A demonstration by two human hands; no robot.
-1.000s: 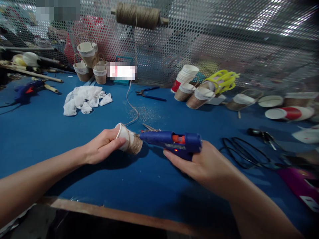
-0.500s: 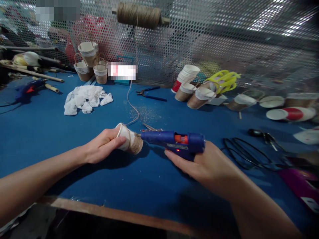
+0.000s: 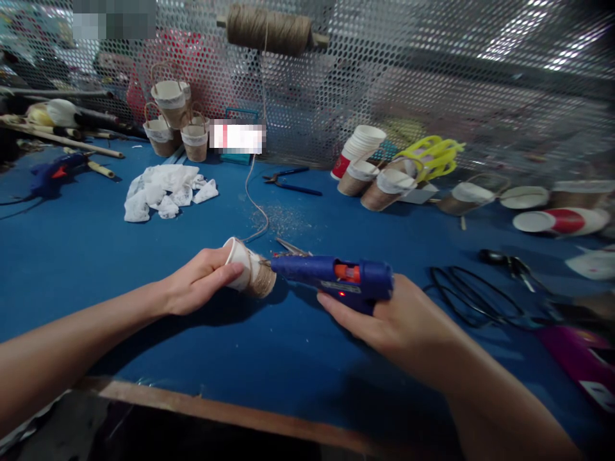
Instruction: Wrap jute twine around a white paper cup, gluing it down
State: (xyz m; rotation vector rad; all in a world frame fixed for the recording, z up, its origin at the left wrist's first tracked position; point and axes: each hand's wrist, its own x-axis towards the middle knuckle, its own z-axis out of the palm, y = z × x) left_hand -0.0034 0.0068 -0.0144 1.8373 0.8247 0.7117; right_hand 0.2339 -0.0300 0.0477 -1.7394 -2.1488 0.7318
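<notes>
My left hand (image 3: 199, 282) grips a small white paper cup (image 3: 239, 264) lying sideways, its lower half wound with brown twine. My right hand (image 3: 394, 320) holds a blue glue gun (image 3: 336, 279) with an orange trigger and a lit red lamp. The gun's nozzle touches the twine on the cup's side. A strand of twine (image 3: 254, 205) runs from the cup up to a big twine spool (image 3: 270, 28) on a rod at the mesh wall.
On the blue table (image 3: 96, 256) lie white lace scraps (image 3: 163, 191), pliers (image 3: 288, 180), another glue gun (image 3: 52, 176), twine-wrapped cups with handles (image 3: 175, 125), stacked cups (image 3: 365, 163), a yellow item (image 3: 430, 157), black cord and scissors (image 3: 480, 294).
The glue gun's nozzle has shifted slightly along the cup's twine; both hands stay nearly where they were.
</notes>
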